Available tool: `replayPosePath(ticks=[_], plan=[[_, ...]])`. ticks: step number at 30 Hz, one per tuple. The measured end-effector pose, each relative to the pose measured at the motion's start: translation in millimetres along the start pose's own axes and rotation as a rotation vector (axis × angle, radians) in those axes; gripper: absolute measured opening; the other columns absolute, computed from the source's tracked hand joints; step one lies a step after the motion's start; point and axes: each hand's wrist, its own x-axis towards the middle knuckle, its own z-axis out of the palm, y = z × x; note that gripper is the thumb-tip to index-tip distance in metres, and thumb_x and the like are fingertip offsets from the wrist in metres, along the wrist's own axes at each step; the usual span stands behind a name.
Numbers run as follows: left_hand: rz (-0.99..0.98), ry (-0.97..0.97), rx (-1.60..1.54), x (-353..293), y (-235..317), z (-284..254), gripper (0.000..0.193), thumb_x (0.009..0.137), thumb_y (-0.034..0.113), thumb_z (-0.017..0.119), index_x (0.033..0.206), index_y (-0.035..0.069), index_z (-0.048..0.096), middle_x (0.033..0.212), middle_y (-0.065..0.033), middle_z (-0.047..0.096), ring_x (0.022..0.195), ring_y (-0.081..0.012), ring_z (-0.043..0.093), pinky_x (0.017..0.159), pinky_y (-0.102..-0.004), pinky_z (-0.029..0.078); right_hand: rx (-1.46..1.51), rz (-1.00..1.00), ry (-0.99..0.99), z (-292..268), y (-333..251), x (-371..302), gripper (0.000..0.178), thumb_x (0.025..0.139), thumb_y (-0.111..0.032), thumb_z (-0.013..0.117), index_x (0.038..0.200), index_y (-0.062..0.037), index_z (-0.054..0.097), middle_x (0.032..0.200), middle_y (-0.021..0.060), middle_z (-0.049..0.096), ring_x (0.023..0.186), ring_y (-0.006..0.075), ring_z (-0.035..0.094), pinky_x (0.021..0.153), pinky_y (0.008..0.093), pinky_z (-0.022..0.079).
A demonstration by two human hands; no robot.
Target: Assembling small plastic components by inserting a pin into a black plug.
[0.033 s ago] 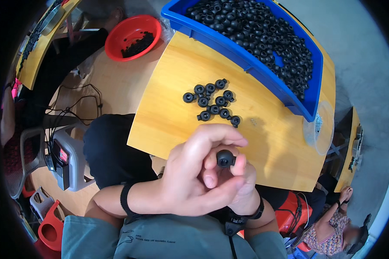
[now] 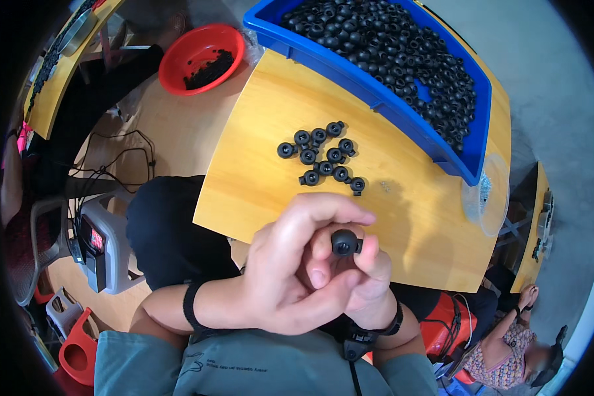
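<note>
A small black ball-shaped cord lock (image 2: 343, 242), with a stubby button on its right side, sits in the fingers of both hands just above the table's near edge. My left hand (image 2: 277, 277) curls around it, with one finger arched over the top and another below. Beneath and to the right, my right hand (image 2: 374, 290) pinches it; its palm is partly covered by the left hand. The fingers overlap, so which ones carry it is hard to tell. Beyond the hands, several matching cord locks (image 2: 325, 168) lie in a loose cluster on the yellow wooden table (image 2: 257, 191).
A long blue bin (image 2: 376, 102) heaped with black cord locks stands at the far right. Beside it is a clear shallow dish (image 2: 485, 198). On the floor at left are a red basin (image 2: 201, 39) with black pieces and grey stools (image 2: 115, 244). Another person (image 2: 501, 356) sits lower right.
My left hand's lower finger has drawn back slightly from the right hand's fingertip. The cord lock stays almost in place.
</note>
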Motion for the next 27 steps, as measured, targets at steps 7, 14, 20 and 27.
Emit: replayPosePath(ticks=[7,14,20,27], plan=[[0.192,-0.042,0.317,5,1,-14,0.028,0.068,-0.004,0.063,0.097,-0.006,0.061,0.087,-0.0168,0.065,0.058,-0.0153,0.06,0.056,-0.0239,0.049,0.138,-0.065,-0.074,-8,8,-1,0.044,0.087,-0.039,0.055,0.099,0.0034,0.058,0.102,0.0158,0.056,0.095,0.0227,0.056,0.084,0.0342,0.046],[0.194,-0.192,0.467,10,13,-20,0.026,0.073,0.002,0.065,0.097,-0.006,0.06,0.088,-0.0172,0.065,0.059,-0.0212,0.061,0.056,-0.0272,0.05,0.059,-0.052,-0.055,-5,1,1,0.039,0.086,-0.034,0.06,0.096,0.0033,0.059,0.1,0.0116,0.056,0.097,0.0224,0.055,0.082,0.0334,0.046],[0.256,-0.21,0.49,10,3,-22,0.028,0.08,0.016,0.066,0.099,-0.004,0.061,0.097,-0.0178,0.065,0.055,-0.0099,0.056,0.053,-0.0203,0.045,0.046,-0.134,-0.084,-7,4,4,0.036,0.088,-0.03,0.058,0.101,0.0034,0.058,0.099,0.0113,0.059,0.091,0.02,0.057,0.081,0.0312,0.047],[0.103,-0.02,0.573,18,-1,-44,0.023,0.071,0.004,0.068,0.091,-0.005,0.062,0.09,-0.016,0.066,0.075,-0.0213,0.064,0.071,-0.0285,0.049,-0.688,-0.158,0.327,11,-48,-7,0.034,0.091,-0.027,0.055,0.108,0.0023,0.057,0.088,0.0075,0.063,0.077,0.0108,0.058,0.068,0.0228,0.047]])
